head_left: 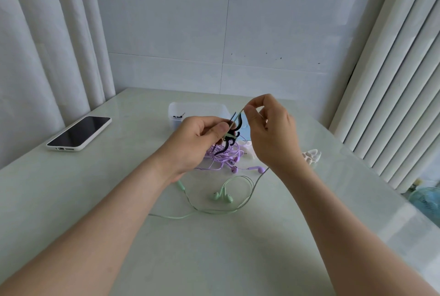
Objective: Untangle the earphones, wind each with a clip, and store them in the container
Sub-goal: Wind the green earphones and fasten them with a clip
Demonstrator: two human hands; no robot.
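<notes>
Two hands aloft; left hand [200, 138] grip round black clip [238, 124]; right hand [271, 133] grip pinching green cord [238, 176]

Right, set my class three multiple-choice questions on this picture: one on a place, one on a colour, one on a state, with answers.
1. Where does the phone lie? A on the floor B on the table, at the left C on a chair
2. What colour is the cable that the right hand pinches? A purple B black C green
3. How are the purple earphones? A a loose tangle B coiled and tied C hanging from a hook
Answers: B, it lies flat on the tabletop; C, pale green shows where it pinches; A, their cable lies heaped.
</notes>
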